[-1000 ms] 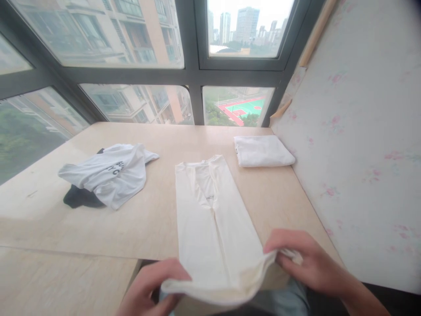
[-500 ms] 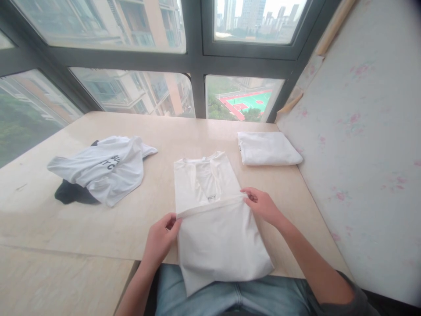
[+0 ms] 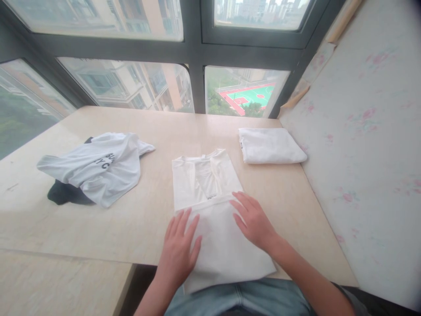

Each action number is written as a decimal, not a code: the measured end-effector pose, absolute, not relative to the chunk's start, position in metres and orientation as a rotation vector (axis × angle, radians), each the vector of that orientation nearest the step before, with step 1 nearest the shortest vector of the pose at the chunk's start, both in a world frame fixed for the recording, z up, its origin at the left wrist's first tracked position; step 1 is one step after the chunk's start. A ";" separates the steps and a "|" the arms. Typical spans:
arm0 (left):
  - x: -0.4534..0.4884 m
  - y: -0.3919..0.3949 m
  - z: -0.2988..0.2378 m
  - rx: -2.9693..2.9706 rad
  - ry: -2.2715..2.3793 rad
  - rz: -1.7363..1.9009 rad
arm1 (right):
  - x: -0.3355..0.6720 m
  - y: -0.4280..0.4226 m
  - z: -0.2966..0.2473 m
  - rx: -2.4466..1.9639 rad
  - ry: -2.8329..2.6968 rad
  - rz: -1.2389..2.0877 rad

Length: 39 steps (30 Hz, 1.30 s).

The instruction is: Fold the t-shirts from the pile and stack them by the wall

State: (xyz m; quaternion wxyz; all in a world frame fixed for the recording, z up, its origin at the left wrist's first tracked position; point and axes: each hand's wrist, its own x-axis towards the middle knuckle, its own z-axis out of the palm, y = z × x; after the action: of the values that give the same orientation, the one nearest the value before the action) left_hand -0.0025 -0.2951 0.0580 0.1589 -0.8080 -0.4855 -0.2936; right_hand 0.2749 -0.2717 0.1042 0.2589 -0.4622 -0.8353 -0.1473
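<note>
A white T-shirt (image 3: pixel 223 237) lies partly folded in front of me, its lower part turned up over the chest and its collar toward the window. Some dark print shows just above the folded edge. My left hand (image 3: pixel 179 245) rests on the left side of the folded layer, fingers spread. On the right side of that layer lies my right hand (image 3: pixel 251 217), also with fingers apart, its fingertips near the folded edge. Neither hand grips the cloth. The shirt's near end reaches the table's front edge, by my lap.
A folded white garment (image 3: pixel 271 147) sits at the back right, beside the wall (image 3: pixel 368 166). On the left is a loose pile with a printed white shirt (image 3: pixel 108 169) over a black cloth (image 3: pixel 67 193). Windows border the table (image 3: pixel 158 118) at the back.
Both hands have let go of the shirt's side edges and moved inward, now lying with fingers spread on the folded layer. My view has shifted slightly.
</note>
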 end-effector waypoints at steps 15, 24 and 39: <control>0.004 -0.187 0.084 -2.374 -1.417 -0.645 | 0.262 -0.181 0.109 -1.463 -2.379 -0.454; -0.015 -0.256 0.069 -2.346 -1.211 -0.727 | 0.292 -0.235 0.098 -1.260 -2.370 -0.457; -0.026 -0.327 0.041 -2.261 -2.086 -1.529 | 0.315 -0.307 0.074 -1.128 -2.152 -0.297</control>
State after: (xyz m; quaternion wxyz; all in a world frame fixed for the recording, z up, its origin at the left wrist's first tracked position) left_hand -0.0258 -0.3275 0.0411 -0.1463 -0.6510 -0.6008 -0.4402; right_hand 0.3152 -0.3075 0.0741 0.3400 -0.4332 -0.8269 -0.1141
